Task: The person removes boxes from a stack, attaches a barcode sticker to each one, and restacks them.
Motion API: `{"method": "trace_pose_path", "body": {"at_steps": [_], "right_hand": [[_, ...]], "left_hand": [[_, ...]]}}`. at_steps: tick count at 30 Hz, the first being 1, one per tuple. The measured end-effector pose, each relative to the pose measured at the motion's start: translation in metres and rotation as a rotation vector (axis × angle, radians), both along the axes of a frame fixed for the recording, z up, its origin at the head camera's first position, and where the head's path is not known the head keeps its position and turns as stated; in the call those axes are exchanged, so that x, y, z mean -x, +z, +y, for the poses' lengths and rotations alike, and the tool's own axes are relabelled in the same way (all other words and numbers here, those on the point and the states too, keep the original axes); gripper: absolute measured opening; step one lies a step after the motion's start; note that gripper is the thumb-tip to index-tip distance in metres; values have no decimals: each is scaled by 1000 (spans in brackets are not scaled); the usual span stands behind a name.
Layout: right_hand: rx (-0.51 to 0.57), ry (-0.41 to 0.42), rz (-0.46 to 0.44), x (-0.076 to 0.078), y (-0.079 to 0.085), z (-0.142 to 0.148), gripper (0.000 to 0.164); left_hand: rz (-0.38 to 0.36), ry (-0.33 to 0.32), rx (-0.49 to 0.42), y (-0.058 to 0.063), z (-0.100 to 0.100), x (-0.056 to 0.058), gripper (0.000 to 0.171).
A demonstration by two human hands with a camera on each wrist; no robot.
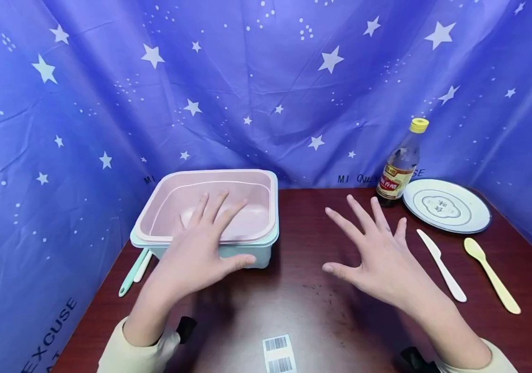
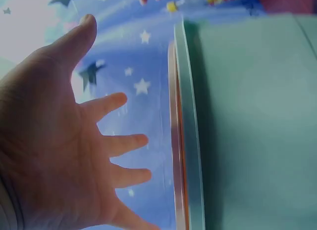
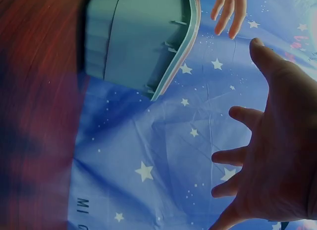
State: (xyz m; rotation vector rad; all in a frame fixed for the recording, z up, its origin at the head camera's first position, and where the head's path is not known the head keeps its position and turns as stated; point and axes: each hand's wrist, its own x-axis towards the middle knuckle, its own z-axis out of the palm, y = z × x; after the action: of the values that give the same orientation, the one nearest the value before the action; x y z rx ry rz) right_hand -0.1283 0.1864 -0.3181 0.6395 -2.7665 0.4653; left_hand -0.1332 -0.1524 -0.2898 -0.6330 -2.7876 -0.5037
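Observation:
My left hand [image 1: 196,254] hovers with fingers spread, in front of and partly over a pink basin [image 1: 272,207] in the head view. That basin sits nested in a light teal basin [image 1: 254,254]. From the left wrist, a gap shows between the fingertips and the teal basin's wall [image 2: 257,116], so the hand holds nothing. My right hand [image 1: 377,254] is held above the table to the right of the basins, its fingers likewise spread and nothing in its grasp. Its palm [image 3: 282,156] is bare in the right wrist view.
A dark bottle [image 1: 398,166] with a yellow cap stands at the back right beside a white plate [image 1: 473,210]. Nearer lie a white knife [image 1: 440,264] and a yellow spoon [image 1: 491,274]. Teal [image 1: 131,277] and white handles [image 1: 143,267] stick out left of the basins. A barcode sticker [image 1: 278,355] marks the front.

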Motion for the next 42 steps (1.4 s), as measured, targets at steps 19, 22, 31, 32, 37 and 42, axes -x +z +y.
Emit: {"method": "trace_pose_path", "body": {"at_steps": [19,22,31,32,37,42], "right_hand": [[93,99,-99,24,2,-47,93],[114,113,-111,30,0,-53,94],[177,125,-164,44,-5,-75,94],[180,121,-169,45,-6,-78,94],[178,99,-201,52,-10,-90,103],[164,69,-240,57,-13,-100,112]], "left_hand": [[-65,74,-139,10,-75,21,90],[-122,113,-166,8,-88,22,91],[-265,143,-240,2,-123,29,102],[-275,140,-244,0,-127,30,103],[-307,120,-299,-9,-142,37,106],[-372,110,-391,-16,-151,43,111]]}}
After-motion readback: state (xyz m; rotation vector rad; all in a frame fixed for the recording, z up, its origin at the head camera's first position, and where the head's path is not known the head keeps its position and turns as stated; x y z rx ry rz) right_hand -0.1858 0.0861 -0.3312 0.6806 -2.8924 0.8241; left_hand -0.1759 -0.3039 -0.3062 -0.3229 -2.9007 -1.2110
